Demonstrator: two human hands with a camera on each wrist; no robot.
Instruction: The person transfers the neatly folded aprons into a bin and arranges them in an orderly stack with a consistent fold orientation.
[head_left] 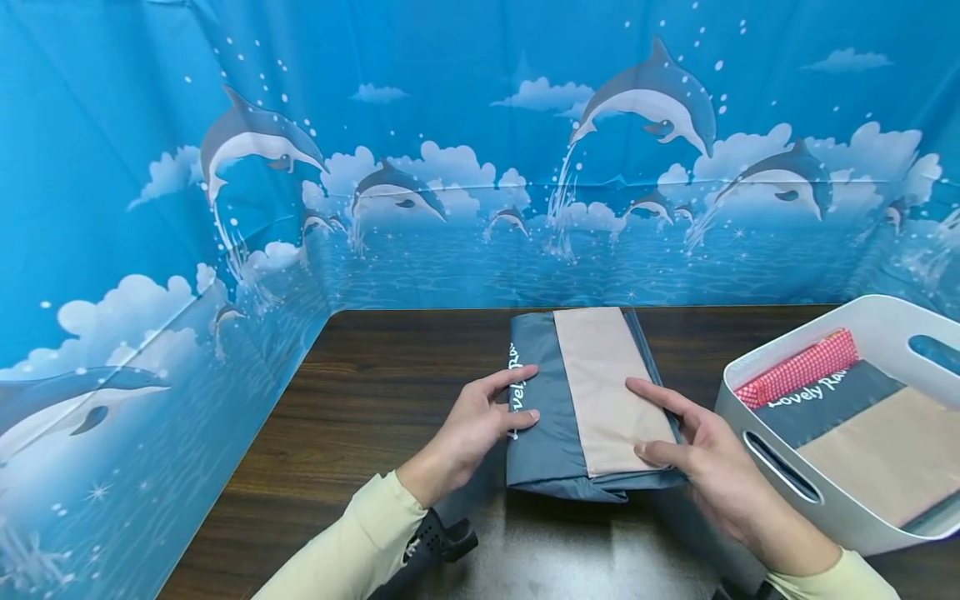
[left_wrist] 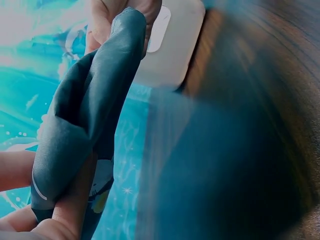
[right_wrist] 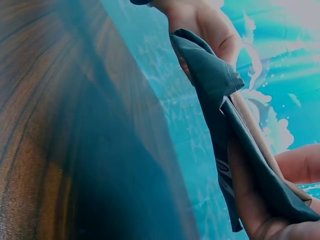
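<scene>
A folded dark grey-blue cloth [head_left: 543, 400] with a beige panel and white lettering is held above the table between both hands. My left hand [head_left: 472, 421] pinches its left edge, thumb on top and other fingers underneath. On the right edge, my right hand [head_left: 705, 454] grips it the same way, thumb and a finger on the beige panel. The left wrist view shows the cloth [left_wrist: 107, 85] edge-on, its layers folded over with gaps between them. From the right wrist, the cloth [right_wrist: 210, 75] shows loose folded layers, with fingers tucked among them.
At the right stands a white bin [head_left: 832, 533] with handle slots. Inside lie a similar grey-and-beige folded cloth [head_left: 885, 442] and a red checked bundle [head_left: 802, 367]. A dark wooden table [head_left: 360, 417] lies below, bordered by a blue dolphin-print curtain [head_left: 465, 275] behind and at the left.
</scene>
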